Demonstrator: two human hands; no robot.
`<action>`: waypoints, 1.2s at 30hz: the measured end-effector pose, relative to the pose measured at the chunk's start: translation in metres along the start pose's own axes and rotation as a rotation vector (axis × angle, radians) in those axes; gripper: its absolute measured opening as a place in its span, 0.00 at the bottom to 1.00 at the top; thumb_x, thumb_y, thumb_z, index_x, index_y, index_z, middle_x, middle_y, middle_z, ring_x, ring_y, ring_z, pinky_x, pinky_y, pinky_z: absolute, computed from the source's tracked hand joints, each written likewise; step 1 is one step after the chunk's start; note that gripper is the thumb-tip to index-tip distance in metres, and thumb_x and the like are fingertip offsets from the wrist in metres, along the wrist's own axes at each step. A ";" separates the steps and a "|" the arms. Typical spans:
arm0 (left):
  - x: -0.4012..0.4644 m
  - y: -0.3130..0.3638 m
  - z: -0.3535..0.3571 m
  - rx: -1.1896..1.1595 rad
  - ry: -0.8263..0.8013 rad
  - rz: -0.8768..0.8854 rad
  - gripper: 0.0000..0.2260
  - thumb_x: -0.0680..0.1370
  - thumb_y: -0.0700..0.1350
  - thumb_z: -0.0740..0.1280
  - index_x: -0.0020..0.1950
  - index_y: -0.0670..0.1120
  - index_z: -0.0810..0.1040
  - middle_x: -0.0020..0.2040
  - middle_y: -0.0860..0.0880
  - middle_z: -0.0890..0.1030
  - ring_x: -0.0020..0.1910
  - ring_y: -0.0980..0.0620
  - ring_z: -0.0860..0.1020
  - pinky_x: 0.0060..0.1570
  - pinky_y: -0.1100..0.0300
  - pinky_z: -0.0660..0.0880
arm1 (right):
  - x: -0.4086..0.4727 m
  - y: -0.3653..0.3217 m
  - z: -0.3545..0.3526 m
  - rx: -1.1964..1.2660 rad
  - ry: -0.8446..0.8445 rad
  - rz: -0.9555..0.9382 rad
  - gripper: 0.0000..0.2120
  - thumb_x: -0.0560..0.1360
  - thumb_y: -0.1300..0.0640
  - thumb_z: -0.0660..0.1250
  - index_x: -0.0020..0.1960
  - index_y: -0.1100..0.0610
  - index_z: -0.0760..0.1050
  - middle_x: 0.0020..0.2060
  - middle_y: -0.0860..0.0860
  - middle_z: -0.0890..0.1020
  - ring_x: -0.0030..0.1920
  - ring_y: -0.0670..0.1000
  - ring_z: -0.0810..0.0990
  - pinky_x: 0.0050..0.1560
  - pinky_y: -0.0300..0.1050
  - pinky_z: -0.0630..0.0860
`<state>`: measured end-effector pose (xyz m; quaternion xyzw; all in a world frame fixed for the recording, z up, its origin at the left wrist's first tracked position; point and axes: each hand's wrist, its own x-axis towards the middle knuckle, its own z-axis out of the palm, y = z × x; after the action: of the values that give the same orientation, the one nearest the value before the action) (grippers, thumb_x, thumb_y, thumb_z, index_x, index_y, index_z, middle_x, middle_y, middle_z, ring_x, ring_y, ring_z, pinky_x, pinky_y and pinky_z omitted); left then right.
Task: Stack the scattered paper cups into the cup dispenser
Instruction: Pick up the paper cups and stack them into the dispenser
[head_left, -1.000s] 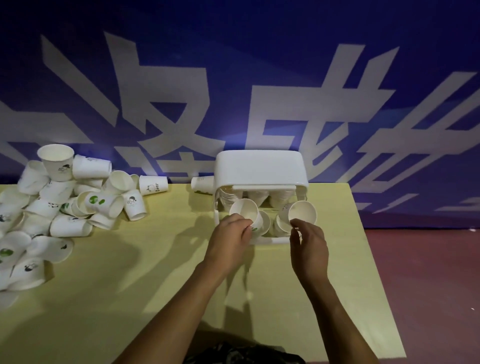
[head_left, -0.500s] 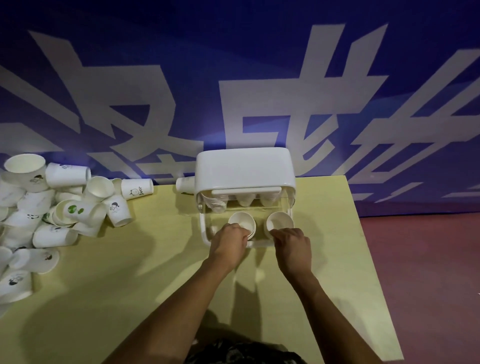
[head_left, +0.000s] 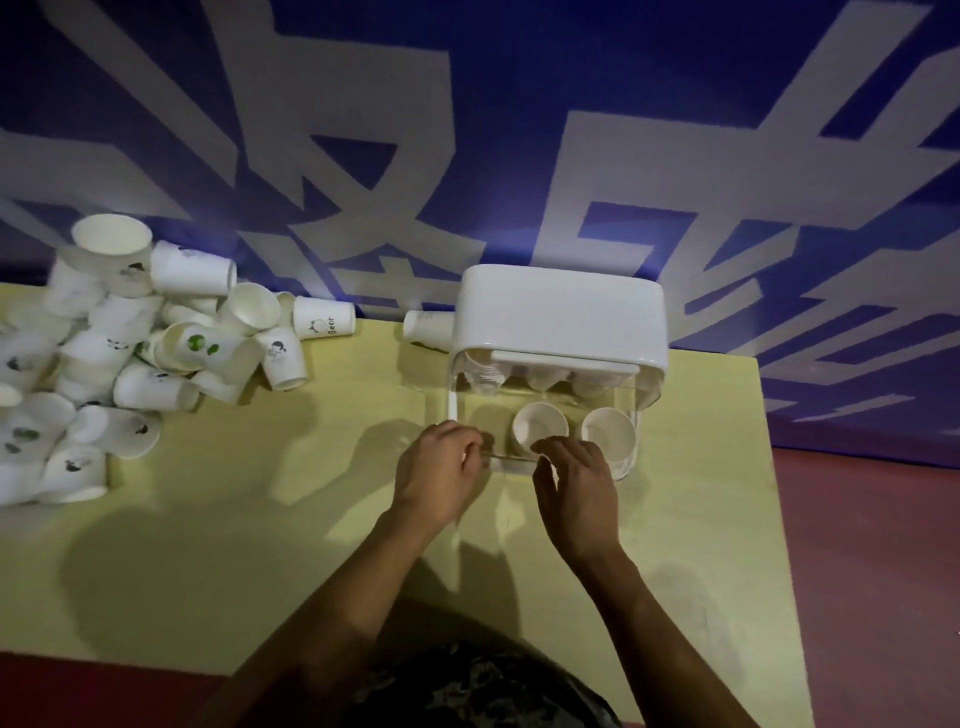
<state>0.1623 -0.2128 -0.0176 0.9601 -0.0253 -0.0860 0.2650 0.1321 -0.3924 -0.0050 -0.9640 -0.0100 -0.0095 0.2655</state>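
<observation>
**Cups at dispenser mouth; large pile not yet stacked**

Two paper cups stand mouth-up inside the clear lower bay of the cup dispenser (head_left: 558, 322): centre cup (head_left: 539, 426) and right cup (head_left: 609, 432), just beside each other. Under the white lid, stacks of nested cups show through the clear wall.

Right hand (head_left: 574, 480): fingers loosely bent, fingertips at the near rim of the centre cup; contact probable, but whether it grips, cannot tell. Left hand (head_left: 439, 467): fingers curled at the bay's front edge, apparently pinching it; not certain.

Scattered pile of cups (head_left: 130, 364) lies well apart on the left of the tabletop (head_left: 260, 519); one stray cup (head_left: 428, 326) lies on its side just beside the dispenser.

Handling, judged: cups are light, thin-walled, easily crushed. Take hold near the rolled rim, where the wall is stiffest, with light pressure. Tipping is likely if nudged.
</observation>
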 end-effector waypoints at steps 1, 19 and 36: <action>-0.003 -0.012 -0.007 0.028 0.018 -0.033 0.08 0.77 0.47 0.62 0.51 0.52 0.81 0.49 0.54 0.80 0.47 0.53 0.77 0.41 0.59 0.73 | 0.001 -0.012 0.005 0.006 -0.029 -0.024 0.09 0.72 0.64 0.69 0.51 0.56 0.80 0.47 0.51 0.83 0.48 0.56 0.78 0.46 0.50 0.77; 0.038 -0.207 -0.110 0.189 0.011 -0.202 0.19 0.76 0.46 0.66 0.67 0.46 0.73 0.67 0.45 0.72 0.65 0.44 0.68 0.62 0.51 0.70 | 0.114 -0.161 0.099 -0.079 -0.259 -0.038 0.18 0.76 0.61 0.66 0.65 0.56 0.74 0.64 0.55 0.77 0.64 0.57 0.73 0.60 0.53 0.76; 0.107 -0.252 -0.106 0.261 0.067 -0.168 0.19 0.75 0.56 0.65 0.62 0.47 0.75 0.65 0.45 0.67 0.64 0.43 0.64 0.67 0.52 0.62 | 0.205 -0.152 0.167 -0.377 -0.474 0.116 0.34 0.74 0.54 0.70 0.75 0.51 0.58 0.71 0.58 0.64 0.72 0.63 0.61 0.73 0.59 0.58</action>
<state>0.2869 0.0469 -0.0738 0.9875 0.0531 -0.0715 0.1304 0.3353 -0.1741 -0.0657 -0.9706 -0.0147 0.2292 0.0726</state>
